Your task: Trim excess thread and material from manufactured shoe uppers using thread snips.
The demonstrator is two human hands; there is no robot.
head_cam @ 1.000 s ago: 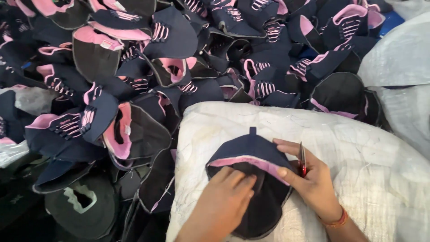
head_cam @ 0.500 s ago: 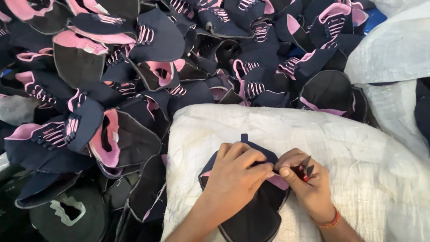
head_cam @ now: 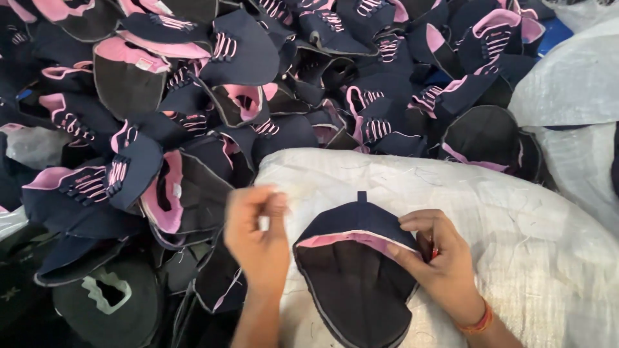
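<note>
A navy shoe upper [head_cam: 354, 277] with a pink lining edge and dark inner side lies flat on a white woven sack [head_cam: 516, 245]. My right hand [head_cam: 438, 264] rests on its right edge, thumb pressing the pink rim, with a small red-handled tool [head_cam: 433, 252] tucked between the fingers. My left hand [head_cam: 258, 232] hovers just left of the upper, off it, with fingertips pinched together. Whether anything is held in that pinch is too small to tell.
A large heap of navy-and-pink shoe uppers [head_cam: 225, 96] with laced fronts fills the left and far side. Another white sack [head_cam: 574, 84] bulges at the upper right, with a blue patch [head_cam: 554, 32] behind it.
My left hand has lifted off the upper and moved left with its fingers pinched, uncovering the piece. My right hand has stayed at the right edge.
</note>
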